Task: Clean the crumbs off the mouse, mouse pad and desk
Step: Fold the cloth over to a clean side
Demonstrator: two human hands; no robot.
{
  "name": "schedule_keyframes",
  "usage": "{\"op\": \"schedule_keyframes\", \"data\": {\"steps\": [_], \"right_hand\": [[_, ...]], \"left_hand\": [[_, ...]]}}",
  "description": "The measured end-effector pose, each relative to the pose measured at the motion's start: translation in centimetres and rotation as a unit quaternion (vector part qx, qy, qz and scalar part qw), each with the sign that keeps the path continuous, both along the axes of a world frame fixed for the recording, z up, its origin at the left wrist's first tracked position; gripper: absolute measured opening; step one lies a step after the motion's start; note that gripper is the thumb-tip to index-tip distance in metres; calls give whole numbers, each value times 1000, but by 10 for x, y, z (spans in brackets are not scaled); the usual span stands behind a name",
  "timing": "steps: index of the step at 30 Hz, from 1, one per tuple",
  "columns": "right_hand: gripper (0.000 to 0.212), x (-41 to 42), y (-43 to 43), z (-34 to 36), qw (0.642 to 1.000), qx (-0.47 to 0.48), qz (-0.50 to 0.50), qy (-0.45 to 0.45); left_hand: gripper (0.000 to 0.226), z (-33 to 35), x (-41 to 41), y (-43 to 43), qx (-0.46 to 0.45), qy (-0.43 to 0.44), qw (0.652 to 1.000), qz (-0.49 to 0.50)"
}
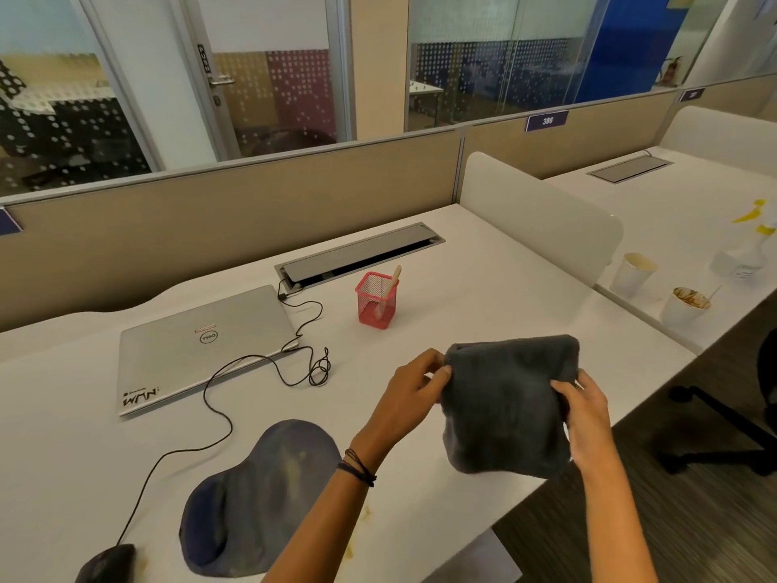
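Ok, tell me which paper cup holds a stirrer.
The nearer cup, brown-stained around its rim, with the stirrer leaning out; the farther cup holds none.

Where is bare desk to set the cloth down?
Bare desk lies between the red pen holder and the white divider, and left of the cable between laptop and mouse. Crowded: cable coils beside the laptop; crumbs by the mouse pad.

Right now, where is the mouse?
In the head view, the black mouse sits on the white desk at the bottom left corner, just left of the blue mouse pad, not touching it.
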State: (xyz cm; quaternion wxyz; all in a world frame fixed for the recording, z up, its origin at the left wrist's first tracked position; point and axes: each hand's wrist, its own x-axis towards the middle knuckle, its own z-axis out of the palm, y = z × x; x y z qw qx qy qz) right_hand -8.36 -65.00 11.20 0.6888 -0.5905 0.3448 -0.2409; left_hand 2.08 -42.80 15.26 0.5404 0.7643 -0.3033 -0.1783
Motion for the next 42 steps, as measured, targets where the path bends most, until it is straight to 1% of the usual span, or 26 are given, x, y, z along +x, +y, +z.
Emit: {"op": "schedule_keyframes", "data": {"steps": [2, 3, 6, 8, 11, 14, 16, 20, 22, 25, 29, 35, 39, 42], "right_hand": [[21, 3, -9, 3, 997, -33, 51, 48], [21, 7, -13, 2, 994, -46, 71, 68], [32, 23, -19, -5, 984, -83, 95, 124], [38, 35, -20, -12, 978, -108, 102, 149], [44, 51, -17, -22, 966, -151, 112, 177], [45, 65, -13, -27, 959, -181, 121, 182], [47, 73, -10, -29, 956, -191, 129, 180], [50, 83, -5, -34, 956, -182, 141, 180], [50, 84, 0, -36, 953, -211, 134, 173], [46, 80, 11, -40, 944, -272, 124, 142], [47, 74, 30, -56, 915, -339, 170, 140], [46, 69, 53, -86, 886, -382, 217, 149], [45, 66, 63, -104, 846, -440, 239, 185], [45, 63, 64, -114, 794, -499, 253, 238]], "left_hand": [[16, -9, 2, -3, -12, 63, 998, 10], [19, -15, 4, -5, -16, 98, 995, 21], [22, -34, 12, -10, -6, 176, 982, 69], [21, -48, 16, -12, 10, 202, 975, 97], [19, -67, 22, -16, 22, 217, 966, 140], [23, -76, 27, -20, 27, 221, 958, 182], [30, -79, 30, -21, 34, 218, 958, 181], [53, -81, 32, -16, 65, 183, 967, 166], [60, -85, 34, -12, 83, 168, 969, 163], [62, -92, 36, -5, 111, 146, 971, 152], [59, -102, 39, 9, 144, 99, 974, 145], [54, -112, 45, 39, 179, 24, 972, 153], [52, -119, 46, 63, 197, -3, 968, 155], [49, -123, 45, 79, 225, -22, 961, 157]]}}
